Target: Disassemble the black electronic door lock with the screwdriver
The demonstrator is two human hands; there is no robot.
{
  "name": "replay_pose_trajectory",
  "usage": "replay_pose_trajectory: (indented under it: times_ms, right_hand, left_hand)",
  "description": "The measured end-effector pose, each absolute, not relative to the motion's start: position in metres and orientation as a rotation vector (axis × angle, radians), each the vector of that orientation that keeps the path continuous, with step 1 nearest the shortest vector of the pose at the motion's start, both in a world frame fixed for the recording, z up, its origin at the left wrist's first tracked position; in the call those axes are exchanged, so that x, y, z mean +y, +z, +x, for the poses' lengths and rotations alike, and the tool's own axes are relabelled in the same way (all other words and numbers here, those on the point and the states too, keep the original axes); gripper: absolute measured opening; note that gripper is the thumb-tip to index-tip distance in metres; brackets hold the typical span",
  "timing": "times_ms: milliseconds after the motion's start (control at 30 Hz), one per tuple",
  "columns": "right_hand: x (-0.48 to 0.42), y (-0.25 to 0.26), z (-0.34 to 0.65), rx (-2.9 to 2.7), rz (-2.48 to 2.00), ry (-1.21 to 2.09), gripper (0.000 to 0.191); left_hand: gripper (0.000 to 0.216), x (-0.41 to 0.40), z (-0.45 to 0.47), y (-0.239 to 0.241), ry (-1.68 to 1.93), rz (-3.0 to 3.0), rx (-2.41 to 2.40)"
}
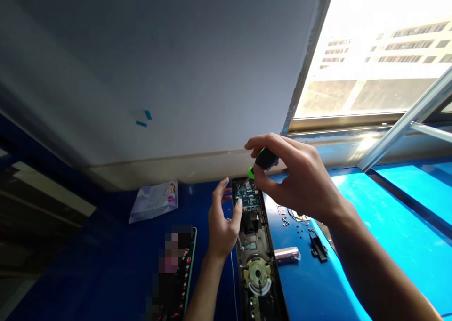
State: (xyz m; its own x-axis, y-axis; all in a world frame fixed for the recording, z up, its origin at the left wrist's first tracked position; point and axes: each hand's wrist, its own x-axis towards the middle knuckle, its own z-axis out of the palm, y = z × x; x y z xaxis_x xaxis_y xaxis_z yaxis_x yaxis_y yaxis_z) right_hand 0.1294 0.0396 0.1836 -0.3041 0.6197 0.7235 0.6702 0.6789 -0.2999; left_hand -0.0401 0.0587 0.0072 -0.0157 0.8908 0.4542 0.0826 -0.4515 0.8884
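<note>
A screwdriver (265, 159) with a black and bright green handle is pinched in my right hand (296, 175). Its shaft slants down to the upper end of a green circuit board (251, 201). The board sits at the far end of a long, dark, opened device housing (250, 254) with a round metal part (259, 275) lower down. At the housing's left edge is my left hand (224, 227), thumb and fingers apart. That thumb lies over the board's left side; I cannot tell how firmly it presses. The screwdriver's tip is too small to make out.
Right of the housing lie several small screws (285, 221), a black plastic bracket (318, 247) and a pink wrapped cylinder (287, 254). A pale packet (154, 201) lies at the back left, a dark patterned item (183, 274) in front. A wall (197, 100) and window frame stand behind.
</note>
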Motion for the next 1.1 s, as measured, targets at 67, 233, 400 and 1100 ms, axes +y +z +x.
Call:
replay_pose_trajectory:
  times_ms: [67, 233, 400, 1100]
  right_hand:
    - [0.034, 0.184, 0.135, -1.951, -1.003, -0.058, 0.033]
    - [0.017, 0.181, 0.152, -1.779, -1.001, 0.011, 0.028]
    - [0.001, 0.177, 0.173, -1.682, -1.021, 0.046, 0.030]
    - [-0.055, 0.182, 0.279, -1.486, -1.271, -0.346, 0.062]
  left_hand:
    - [0.053, 0.059, -0.043, 0.017, 1.590, 1.809, 1.160]
    - [0.030, 0.058, -0.040, 0.045, 1.655, 2.246, 1.262]
    - [0.012, 0.061, -0.029, 0.059, 1.579, 2.427, 1.126]
    - [0.027, 0.080, 0.079, 0.069, -0.263, 3.028, 0.704]
